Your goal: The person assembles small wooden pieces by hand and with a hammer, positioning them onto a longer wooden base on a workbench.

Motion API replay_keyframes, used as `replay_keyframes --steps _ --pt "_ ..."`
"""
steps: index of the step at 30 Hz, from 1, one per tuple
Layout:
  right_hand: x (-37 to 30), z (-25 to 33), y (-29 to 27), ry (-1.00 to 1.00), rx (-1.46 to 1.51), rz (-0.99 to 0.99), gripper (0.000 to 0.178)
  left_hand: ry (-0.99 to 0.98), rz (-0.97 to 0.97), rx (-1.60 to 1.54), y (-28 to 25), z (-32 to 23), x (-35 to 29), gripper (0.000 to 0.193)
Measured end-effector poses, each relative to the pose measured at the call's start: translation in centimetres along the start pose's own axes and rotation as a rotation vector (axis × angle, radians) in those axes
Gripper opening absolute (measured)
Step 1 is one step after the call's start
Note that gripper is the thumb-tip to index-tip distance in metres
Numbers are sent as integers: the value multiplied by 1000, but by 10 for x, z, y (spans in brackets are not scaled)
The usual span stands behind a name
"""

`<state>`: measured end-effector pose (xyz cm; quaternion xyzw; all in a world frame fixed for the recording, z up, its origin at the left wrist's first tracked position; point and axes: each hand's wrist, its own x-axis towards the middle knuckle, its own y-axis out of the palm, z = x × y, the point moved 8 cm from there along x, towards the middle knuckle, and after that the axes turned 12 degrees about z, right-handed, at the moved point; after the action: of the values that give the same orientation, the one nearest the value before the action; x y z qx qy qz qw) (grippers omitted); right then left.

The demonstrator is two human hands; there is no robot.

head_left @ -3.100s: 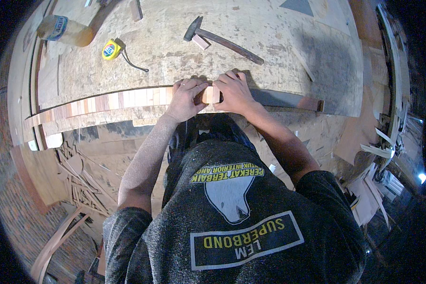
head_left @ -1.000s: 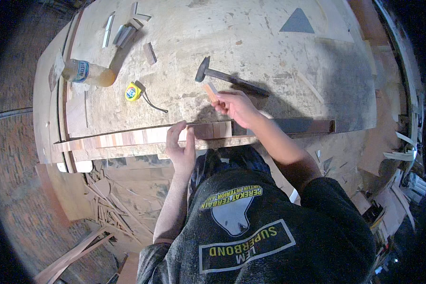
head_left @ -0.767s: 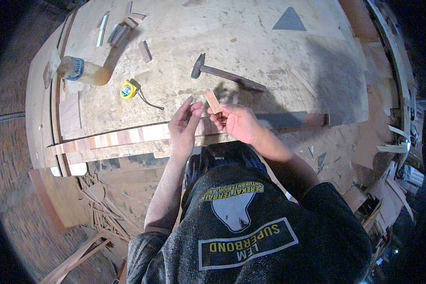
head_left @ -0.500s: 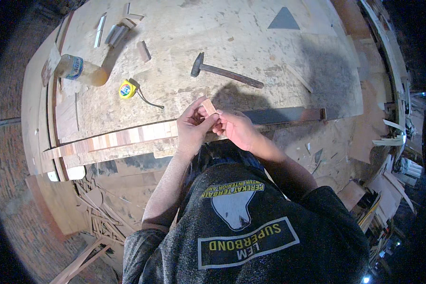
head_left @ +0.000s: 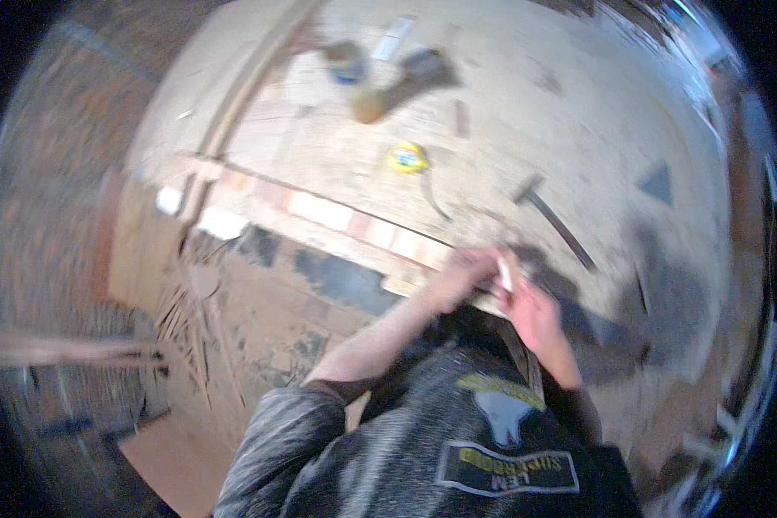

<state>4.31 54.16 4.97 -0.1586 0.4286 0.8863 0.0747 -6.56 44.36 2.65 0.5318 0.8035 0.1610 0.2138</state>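
The picture is smeared by motion. A small wood block (head_left: 504, 274) is between my two hands, its bright narrow side showing. My left hand (head_left: 459, 278) has its fingers closed around one side of it. On the other side, my right hand (head_left: 531, 312) pinches it with bent fingers. Just left of my hands runs a long row of light and reddish wood pieces (head_left: 319, 211), laid side by side in a strip along the near edge of the worktable (head_left: 509, 112).
Beyond my hands lie a hammer (head_left: 559, 231) and a yellow tape measure (head_left: 407, 158) with a dark strap. Farther off are a plastic bottle (head_left: 347, 69) on its side and a grey triangular piece (head_left: 656, 183). Thin wood offcuts (head_left: 200, 324) lie on the floor at left.
My view has swung left, so the table and tools appear shifted right and turned clockwise. Both hands still hold the wood block, now seen more edge-on.
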Motion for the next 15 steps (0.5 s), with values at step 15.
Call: replay_keyframes --steps 15 --pt "10 94 77 -744 -1548 -206 88 133 40 174 45 0 -6 33"
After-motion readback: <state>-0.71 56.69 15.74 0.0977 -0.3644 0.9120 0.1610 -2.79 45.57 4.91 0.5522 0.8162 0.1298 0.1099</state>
